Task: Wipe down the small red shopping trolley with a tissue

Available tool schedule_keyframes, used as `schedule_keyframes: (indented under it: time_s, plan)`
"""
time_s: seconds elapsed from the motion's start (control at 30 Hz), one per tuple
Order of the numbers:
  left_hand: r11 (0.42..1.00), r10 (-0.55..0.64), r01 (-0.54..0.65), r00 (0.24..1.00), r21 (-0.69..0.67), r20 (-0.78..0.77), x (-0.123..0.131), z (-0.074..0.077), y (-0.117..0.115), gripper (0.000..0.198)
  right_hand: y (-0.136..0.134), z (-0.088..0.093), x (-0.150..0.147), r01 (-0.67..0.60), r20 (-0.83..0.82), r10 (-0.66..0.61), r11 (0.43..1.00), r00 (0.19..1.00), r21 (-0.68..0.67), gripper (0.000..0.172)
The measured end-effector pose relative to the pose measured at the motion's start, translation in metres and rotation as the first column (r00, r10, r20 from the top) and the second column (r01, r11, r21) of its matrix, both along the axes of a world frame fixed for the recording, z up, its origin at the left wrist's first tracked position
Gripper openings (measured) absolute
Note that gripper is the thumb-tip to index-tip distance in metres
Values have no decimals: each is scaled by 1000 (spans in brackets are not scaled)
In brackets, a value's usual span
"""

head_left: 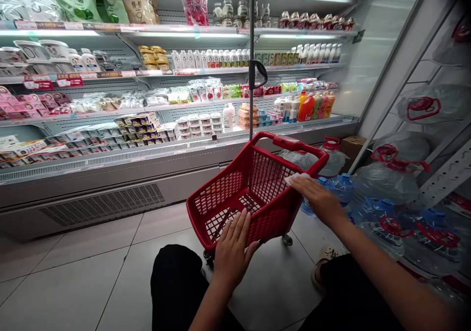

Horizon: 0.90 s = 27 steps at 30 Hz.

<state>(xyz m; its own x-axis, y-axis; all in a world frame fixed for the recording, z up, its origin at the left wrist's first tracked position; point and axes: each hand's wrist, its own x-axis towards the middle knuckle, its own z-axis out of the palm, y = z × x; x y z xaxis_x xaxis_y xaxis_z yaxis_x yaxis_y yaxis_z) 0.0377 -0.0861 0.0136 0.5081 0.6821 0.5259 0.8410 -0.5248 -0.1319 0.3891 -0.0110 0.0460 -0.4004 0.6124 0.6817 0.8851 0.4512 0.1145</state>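
Observation:
A red plastic shopping cart [206, 199] with latticed sides and small wheels stands on the floor in front of me. My left hand [232, 245] lies on its near rim, fingers stretched out and holding nothing. Over on the right, my right hand [319, 198] presses a white wipe [295, 178] against the cart's upper side rim, below the handle [290, 143]. The wipe is mostly covered by my fingers; whether it is paper or cloth I cannot tell. Dark lines show through the cart's latticed bottom.
A refrigerated display case [191, 179] stocked with yogurt, bottles and pouches runs behind the cart. Its glass door edge has a black handle [257, 74]. Large water bottles [386, 183] crowd the right side. My knees flank the cart on the tiled floor [91, 267].

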Motion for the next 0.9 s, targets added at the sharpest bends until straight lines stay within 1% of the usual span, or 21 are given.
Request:
schedule_keyframes:
  time_s: [0.07,0.1,0.17,0.23,0.33,0.4,0.47,0.6,0.7,0.8,0.9]
  plan:
    - [1000,4,-4,1000,-1,5,2,0,0,71,3,-1,16,72,-3,-72,997,997,39,80]
    - [1000,4,-4,1000,1,10,4,0,0,71,2,-3,18,102,-14,-101,993,995,55,81]
    - [1000,3,-3,1000,8,25,7,0,0,72,-2,-10,10,128,-33,-126,989,992,69,82]
    - [1000,3,-4,999,17,37,9,-1,0,73,-10,-18,-11,82,-26,-80,995,996,59,80]
    - [1000,8,-9,999,26,39,9,0,-1,74,-21,-25,-41,-73,26,72,997,997,19,76]
    - [1000,0,-1,999,26,34,8,1,0,75,-23,-23,-45,-144,47,145,989,988,-12,76]
    - [1000,-13,12,1000,23,27,6,1,0,75,-18,-17,-31,-135,42,136,990,990,-34,75]
    - [1000,-23,23,999,17,32,7,2,2,75,-1,-6,21,48,-6,-48,999,999,-23,77]
    - [1000,-28,27,999,8,41,12,2,1,75,11,-2,48,137,-30,-137,991,990,-2,81]
    - [999,-51,51,998,-10,37,18,1,0,75,24,-3,55,155,-67,-156,988,986,-10,85]
    - [997,-73,74,997,-25,37,25,-1,-2,76,32,-8,44,152,-121,-154,988,981,-22,85]
